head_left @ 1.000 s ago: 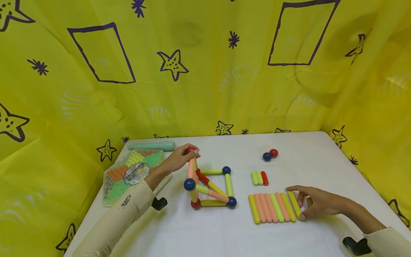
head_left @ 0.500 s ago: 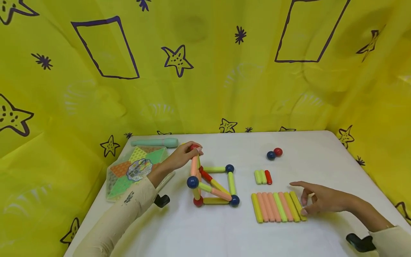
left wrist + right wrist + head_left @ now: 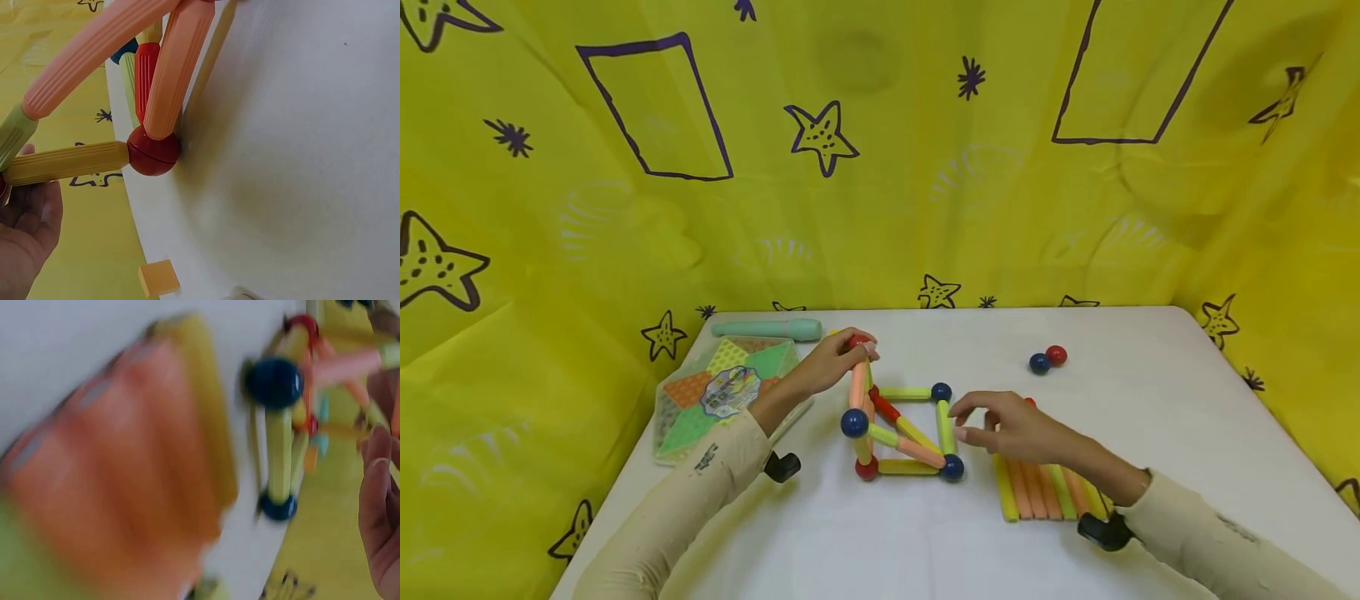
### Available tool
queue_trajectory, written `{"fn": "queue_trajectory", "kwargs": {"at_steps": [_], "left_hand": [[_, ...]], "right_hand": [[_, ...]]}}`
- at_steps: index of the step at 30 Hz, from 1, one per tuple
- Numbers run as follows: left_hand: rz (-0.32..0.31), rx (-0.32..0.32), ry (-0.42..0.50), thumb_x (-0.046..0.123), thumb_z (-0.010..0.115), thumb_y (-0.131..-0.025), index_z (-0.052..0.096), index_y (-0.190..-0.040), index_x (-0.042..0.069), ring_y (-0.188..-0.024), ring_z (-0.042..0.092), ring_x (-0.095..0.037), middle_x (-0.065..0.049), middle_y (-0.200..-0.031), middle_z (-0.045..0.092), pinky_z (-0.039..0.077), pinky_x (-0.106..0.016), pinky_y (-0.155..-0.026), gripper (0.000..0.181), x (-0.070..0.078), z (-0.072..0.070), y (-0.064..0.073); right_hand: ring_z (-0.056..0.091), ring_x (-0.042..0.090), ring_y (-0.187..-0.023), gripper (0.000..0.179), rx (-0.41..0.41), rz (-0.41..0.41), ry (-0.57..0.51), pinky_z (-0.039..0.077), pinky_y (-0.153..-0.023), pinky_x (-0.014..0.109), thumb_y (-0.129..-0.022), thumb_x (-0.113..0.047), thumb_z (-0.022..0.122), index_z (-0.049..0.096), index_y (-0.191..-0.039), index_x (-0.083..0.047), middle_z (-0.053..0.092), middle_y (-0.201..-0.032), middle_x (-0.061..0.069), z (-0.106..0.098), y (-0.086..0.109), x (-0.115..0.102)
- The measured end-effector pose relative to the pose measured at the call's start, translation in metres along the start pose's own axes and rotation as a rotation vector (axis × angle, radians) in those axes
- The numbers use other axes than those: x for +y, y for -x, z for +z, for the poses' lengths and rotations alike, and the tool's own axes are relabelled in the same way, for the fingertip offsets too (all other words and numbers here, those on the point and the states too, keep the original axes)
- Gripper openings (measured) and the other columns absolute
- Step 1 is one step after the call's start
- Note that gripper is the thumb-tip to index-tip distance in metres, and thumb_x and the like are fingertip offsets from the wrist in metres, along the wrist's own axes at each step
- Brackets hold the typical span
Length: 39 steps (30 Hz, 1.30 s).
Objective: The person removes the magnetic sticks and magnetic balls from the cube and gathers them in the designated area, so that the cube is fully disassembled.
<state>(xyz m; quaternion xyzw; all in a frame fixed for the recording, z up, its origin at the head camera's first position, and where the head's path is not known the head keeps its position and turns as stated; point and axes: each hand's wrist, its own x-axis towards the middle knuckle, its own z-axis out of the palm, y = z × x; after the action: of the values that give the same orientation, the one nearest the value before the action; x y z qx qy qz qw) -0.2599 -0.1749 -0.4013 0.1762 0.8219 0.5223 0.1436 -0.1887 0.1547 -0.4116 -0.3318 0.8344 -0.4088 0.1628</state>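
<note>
A structure of coloured rods and balls stands left of the table's middle. At its top my left hand holds a red ball, with fingers around it. The left wrist view has the yellow rod that runs from that hand to a lower red ball. My right hand hovers at the structure's right side, its thumb and forefinger apart and nothing visible between them. Close to those fingers is a light green rod. Behind the right hand and forearm, a row of rods is partly hidden.
A blue ball and a red ball lie at the back right. At the left are a clear patterned case and a mint-green cylinder. A yellow block shows in the left wrist view.
My right hand has let go of the yellow rod at the row's right end, after drawing it against the others, and moved left to the structure. The left hand keeps its place.
</note>
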Motion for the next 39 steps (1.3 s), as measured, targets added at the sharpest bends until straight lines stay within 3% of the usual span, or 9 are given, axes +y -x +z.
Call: {"fn": "queue_trajectory", "kwargs": {"at_steps": [5,10,16,23,32,39], "left_hand": [[-0.019,0.030,-0.011,0.025,0.046,-0.107,0.051,-0.133,-0.001,-0.126,0.057,-0.042,-0.027,-0.129,0.063,0.049,-0.041,-0.103,0.037,0.001,0.002,0.002],[-0.021,0.045,-0.056,0.030,0.047,-0.107,0.052,-0.130,0.001,-0.121,0.062,-0.032,-0.025,-0.128,0.064,0.048,-0.041,-0.102,0.038,0.003,0.004,0.002],[-0.027,0.039,-0.053,0.030,0.047,-0.106,0.054,-0.127,0.002,-0.121,0.062,-0.033,-0.024,-0.127,0.065,0.048,-0.042,-0.102,0.036,0.004,0.005,0.002],[-0.018,0.042,-0.066,0.034,0.048,-0.106,0.055,-0.127,0.003,-0.119,0.063,-0.030,-0.019,-0.124,0.068,0.049,-0.043,-0.102,0.038,0.003,0.006,-0.001],[-0.026,0.038,-0.066,0.036,0.048,-0.107,0.055,-0.128,0.003,-0.119,0.062,-0.029,-0.020,-0.125,0.067,0.048,-0.043,-0.102,0.040,0.001,0.006,-0.002],[-0.029,0.039,-0.074,0.036,0.047,-0.106,0.055,-0.126,0.004,-0.116,0.064,-0.028,-0.022,-0.126,0.066,0.050,-0.040,-0.100,0.039,0.001,0.005,-0.002]], "right_hand": [[0.054,0.008,-0.058,0.035,-0.079,-0.043,0.017,0.048,-0.055,0.022,-0.097,-0.029,0.068,0.066,-0.124,-0.007,0.069,-0.113,0.006,0.037,-0.036,-0.018],[0.050,0.008,-0.055,0.024,-0.091,-0.051,0.041,0.044,-0.052,0.020,-0.098,-0.026,0.067,0.072,-0.118,-0.013,0.071,-0.100,-0.004,0.050,-0.049,-0.022],[0.058,0.015,-0.072,0.023,-0.118,-0.070,0.033,0.046,-0.058,0.020,-0.099,-0.026,0.065,0.072,-0.116,-0.013,0.068,-0.096,-0.008,0.052,-0.051,-0.021],[0.056,0.011,-0.068,0.023,-0.178,-0.109,0.063,0.047,-0.059,0.020,-0.104,-0.031,0.057,0.067,-0.116,-0.014,0.062,-0.091,-0.010,0.048,-0.049,-0.018],[0.050,0.007,-0.061,0.025,-0.132,-0.093,0.027,0.043,-0.055,0.020,-0.104,-0.034,0.055,0.067,-0.113,-0.014,0.062,-0.093,-0.009,0.049,-0.043,-0.017],[0.057,0.010,-0.069,0.027,-0.078,-0.085,-0.029,0.051,-0.060,0.024,-0.106,-0.033,0.052,0.065,-0.115,-0.011,0.062,-0.103,-0.004,0.047,-0.036,-0.015]]}}
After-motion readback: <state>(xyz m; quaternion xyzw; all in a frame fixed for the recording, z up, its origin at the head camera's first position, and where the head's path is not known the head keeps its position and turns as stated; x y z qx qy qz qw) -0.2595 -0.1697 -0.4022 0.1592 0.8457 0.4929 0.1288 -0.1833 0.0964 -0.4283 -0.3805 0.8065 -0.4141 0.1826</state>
